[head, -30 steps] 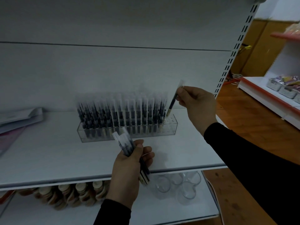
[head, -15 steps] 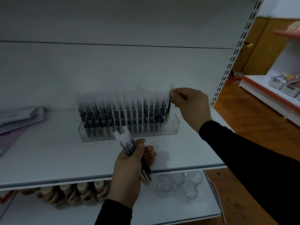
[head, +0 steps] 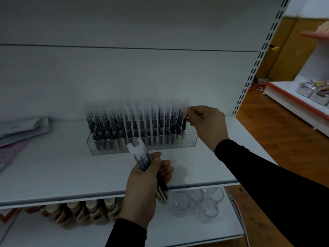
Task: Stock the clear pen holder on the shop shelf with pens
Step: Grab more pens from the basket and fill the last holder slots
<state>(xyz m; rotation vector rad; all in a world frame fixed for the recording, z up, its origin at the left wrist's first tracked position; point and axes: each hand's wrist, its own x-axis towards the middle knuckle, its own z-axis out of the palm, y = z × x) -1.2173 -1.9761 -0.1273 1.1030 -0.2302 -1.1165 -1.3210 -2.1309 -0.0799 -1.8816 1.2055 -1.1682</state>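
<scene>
pens (head: 142, 122) fill the clear holder (head: 99, 148); my right hand (head: 208, 125) pinches 1 pen (head: 184, 120) there, my left hand (head: 144, 186) grips a bundle (head: 140, 157).

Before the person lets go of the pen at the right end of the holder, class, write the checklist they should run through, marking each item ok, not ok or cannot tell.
1. Pen upright, in line with its neighbours: ok.
2. Pen fully seated in its hole: cannot tell, the picture is blurred there.
3. Right hand pinches the pen near its cap: ok.
4. Free holes remain at the right end of the clear pen holder: ok.
5. Left hand grips the bundle of spare pens for the next pick: ok.
6. Holder stands flat on the shelf, away from its front edge: ok.
</scene>
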